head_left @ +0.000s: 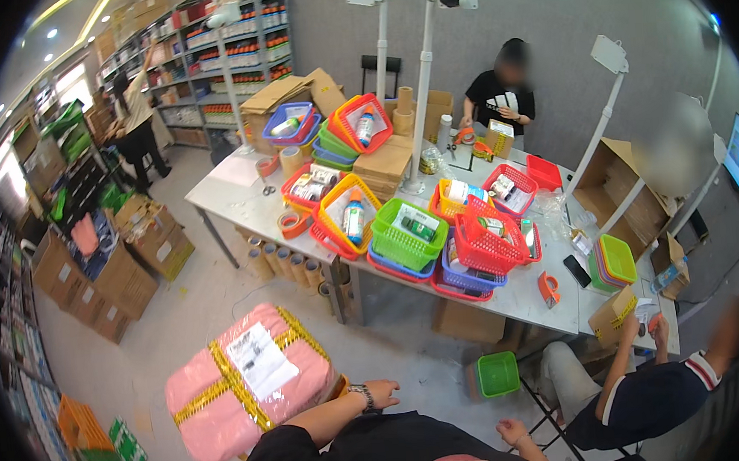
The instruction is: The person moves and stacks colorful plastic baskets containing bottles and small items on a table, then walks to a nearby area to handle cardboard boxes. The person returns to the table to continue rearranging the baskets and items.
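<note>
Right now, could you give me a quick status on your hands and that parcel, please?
Left hand open, empty, beside pink parcel. Right hand empty, apart. Green basket on floor nearby.

Black top, short sleeve ending above elbow on left arm, fabric dark and plain, filling lower centre of frame. Pink patch of cloth at bottom edge, lower centre-right, beneath black fabric; kind unclear. Left hand (381, 393) bare; wristwatch (362, 394) with dark band and silvery metal case on left wrist. Right hand (514, 432) bare, thin light band at wrist, detail too small to tell. Forearms uncovered, no gloves.
</note>
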`<action>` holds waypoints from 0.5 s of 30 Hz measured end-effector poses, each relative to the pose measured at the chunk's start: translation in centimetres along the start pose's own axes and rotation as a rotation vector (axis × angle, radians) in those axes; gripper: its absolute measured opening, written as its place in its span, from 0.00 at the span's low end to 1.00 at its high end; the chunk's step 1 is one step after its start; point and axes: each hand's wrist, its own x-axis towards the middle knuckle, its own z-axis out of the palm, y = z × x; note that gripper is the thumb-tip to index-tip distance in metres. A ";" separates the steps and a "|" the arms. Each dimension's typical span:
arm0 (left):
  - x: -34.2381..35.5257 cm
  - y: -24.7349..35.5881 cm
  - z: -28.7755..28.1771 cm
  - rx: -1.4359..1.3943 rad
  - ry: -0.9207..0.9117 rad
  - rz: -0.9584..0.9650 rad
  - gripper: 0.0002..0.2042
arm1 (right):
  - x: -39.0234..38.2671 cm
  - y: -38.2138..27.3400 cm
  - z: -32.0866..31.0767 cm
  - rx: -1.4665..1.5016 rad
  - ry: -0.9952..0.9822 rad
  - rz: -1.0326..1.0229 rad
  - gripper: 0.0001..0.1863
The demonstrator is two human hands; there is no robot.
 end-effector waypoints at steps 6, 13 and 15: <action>-7.1 3.3 10.1 -0.198 -0.009 -0.278 0.28 | -6.4 7.6 -1.8 -0.161 -0.166 0.014 0.23; -17.9 3.5 22.5 -0.311 0.052 -0.509 0.31 | -10.4 17.4 -1.3 -0.275 -0.487 0.157 0.21; -21.5 2.6 26.2 -0.368 0.141 -0.683 0.28 | -10.3 18.4 -0.8 -0.289 -0.544 0.106 0.20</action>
